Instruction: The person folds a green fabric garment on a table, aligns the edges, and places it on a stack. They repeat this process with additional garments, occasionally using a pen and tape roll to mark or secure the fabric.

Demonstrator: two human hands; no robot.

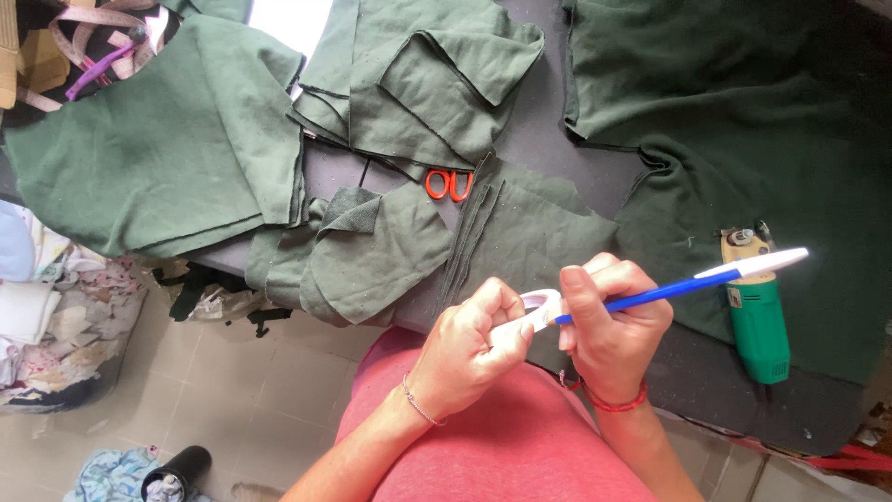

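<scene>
Head view: seen from above, a person in a pink garment sits at a dark worktable [548,139] covered with green fabric pieces [158,149].
Bin at far left: a container on the floor [65,372] is filled with pale fabric scraps; its rim is mostly hidden by them.
Black cup: a dark cylinder [177,469] on the floor tiles holds something crumpled and light; what it is I cannot tell.
Measuring tape: a pink tape [102,42] lies coiled at the top left corner, well apart from the hands.
Scissors: orange handles [449,183] show between the fabric layers; the blades are hidden under the cloth.
Left hand: the left hand [469,349] is clenched around a small white strip [537,310], pinching it between thumb and fingers.
White strip: it looks light, thin and flexible, and bends into a loop, so I judge it needs a firm pinch close to where the pen touches.
Right hand: the right hand [609,325] is grasping a blue and white pen [688,284] near its tip, which touches the strip.
Pen: stiff, light, smooth; it is held low, near the point.
Green tool: an electric cutter [757,316] lies on the fabric just beside the right hand, not touched.
</scene>
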